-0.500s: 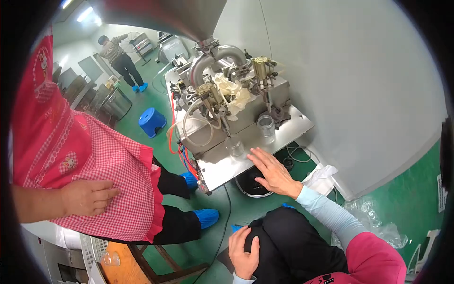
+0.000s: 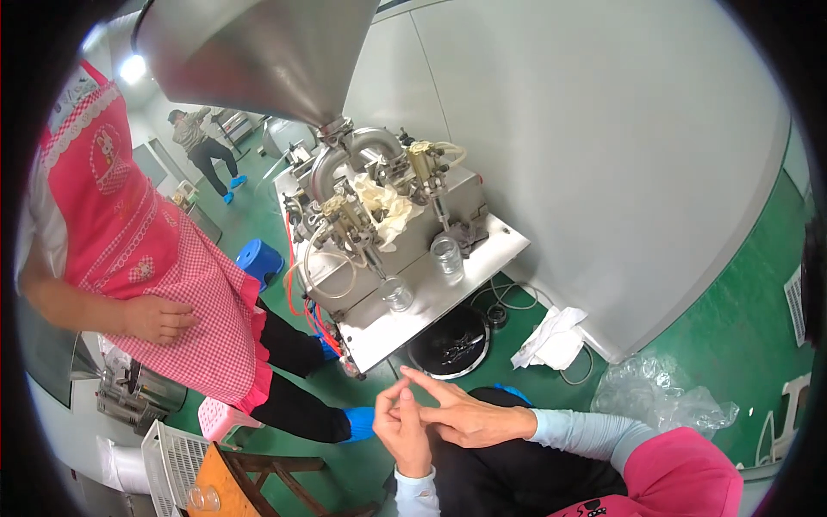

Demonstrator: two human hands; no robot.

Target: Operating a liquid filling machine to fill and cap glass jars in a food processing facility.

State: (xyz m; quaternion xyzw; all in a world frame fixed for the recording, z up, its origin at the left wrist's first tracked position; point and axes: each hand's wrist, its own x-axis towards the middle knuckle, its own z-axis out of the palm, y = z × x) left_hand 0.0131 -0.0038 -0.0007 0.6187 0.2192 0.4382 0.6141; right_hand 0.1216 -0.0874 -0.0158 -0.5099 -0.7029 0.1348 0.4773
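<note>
My left hand (image 2: 401, 438) and my right hand (image 2: 482, 420) meet above my dark-trousered lap. The right index finger is stretched out, and its lower fingers touch the left hand's fingers. The left thumb and fingers point upward; I see nothing held in either hand. Beyond them, two clear glass jars stand upright on the steel shelf (image 2: 379, 332) of a filling machine (image 2: 418, 233). The left jar (image 2: 396, 295) is below one nozzle; the right jar (image 2: 447, 258) is below the other. Both hands are apart from the jars.
A large steel hopper (image 2: 258, 65) tops the machine. Below the shelf is a black round tub (image 2: 448, 345). White cloth (image 2: 551, 339) and clear plastic bags (image 2: 655, 396) lie at right. A person in a pink apron (image 2: 164, 250) stands at left, near a blue stool (image 2: 260, 260).
My right hand has drawn back from beside the left jar to my left hand. My left hand has lifted off my thigh. The view has shifted, with the machine now further left.
</note>
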